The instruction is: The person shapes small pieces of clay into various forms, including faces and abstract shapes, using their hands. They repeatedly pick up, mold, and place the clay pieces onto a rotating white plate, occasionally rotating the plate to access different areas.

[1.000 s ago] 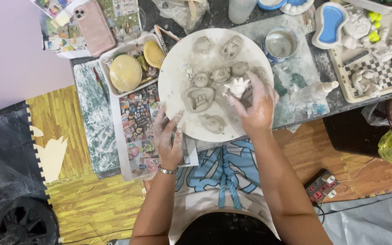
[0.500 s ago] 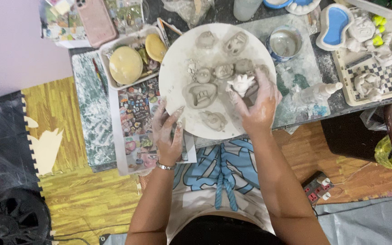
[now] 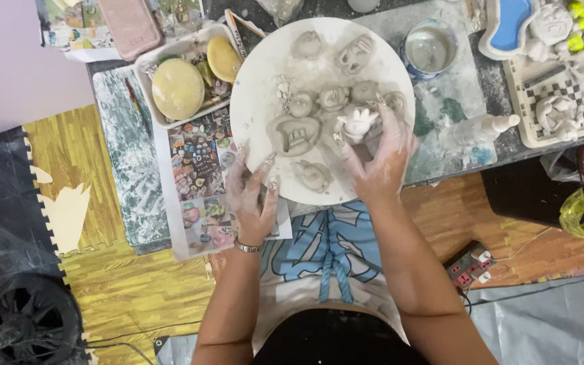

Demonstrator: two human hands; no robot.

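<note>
On the round board [image 3: 258, 101], right hand [image 3: 380, 159] grips clay figure [image 3: 358, 124].

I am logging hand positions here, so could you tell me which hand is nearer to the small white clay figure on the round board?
Right. The right hand grips the white clay figure; the left hand rests apart at the round board's near-left edge.

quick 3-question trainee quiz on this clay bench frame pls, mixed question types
1. True or false: the right hand grips a small pale clay piece over the round white board.
2. What does the left hand touch? A) the water cup B) the board's near edge C) the yellow sponge
3. Fill in: the water cup stands beyond the board on the person's ____ side.

Key: 1 true; 2 B; 3 right
</note>
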